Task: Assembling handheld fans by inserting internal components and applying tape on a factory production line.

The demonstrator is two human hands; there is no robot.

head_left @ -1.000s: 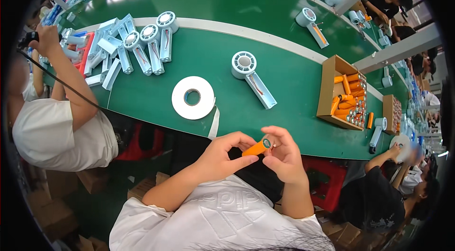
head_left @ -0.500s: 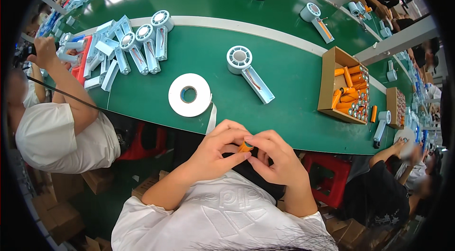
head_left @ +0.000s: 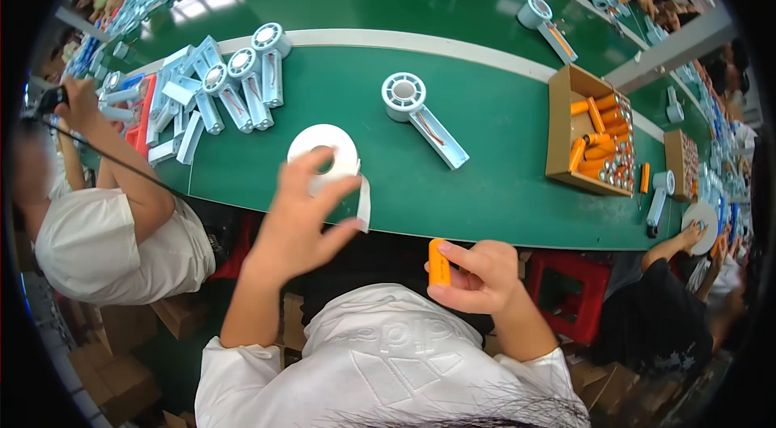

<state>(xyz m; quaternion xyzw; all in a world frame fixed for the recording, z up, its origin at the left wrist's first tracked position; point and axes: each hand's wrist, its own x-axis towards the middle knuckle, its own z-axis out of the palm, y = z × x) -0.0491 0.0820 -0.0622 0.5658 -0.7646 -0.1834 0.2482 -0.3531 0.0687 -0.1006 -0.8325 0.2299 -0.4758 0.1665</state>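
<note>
An orange cylinder [head_left: 439,263], smooth-skinned and slim with a rounded outline, stands nearly upright in the right hand [head_left: 473,276], gripped between thumb and fingers just off the near edge of the worktop [head_left: 501,193]. The left hand [head_left: 303,210] is released, its fingers spread and slightly blurred, over the near part of a flat white tape roll [head_left: 339,138]; whether the fingertips touch the roll I cannot tell. The roll is a thick matte disc with a round hole, and a limp white strip [head_left: 364,206] hangs from its right side toward the worktop's edge. The worktop itself is smooth, green and faintly glossy. Farther back lies a pale blue fan body [head_left: 403,93], a ringed, slotted round head joined to a straight open trough with thin reddish wires inside. To the right, an open box [head_left: 559,125] of plain brown cardboard holds many more orange cylinders, some showing shiny metallic ends, and a single cylinder [head_left: 645,178] lies beside it. At the left, hard-edged pale blue housings [head_left: 179,88] are heaped loosely near a red tray [head_left: 145,117], with three fan bodies [head_left: 242,64] fanned alongside
</note>
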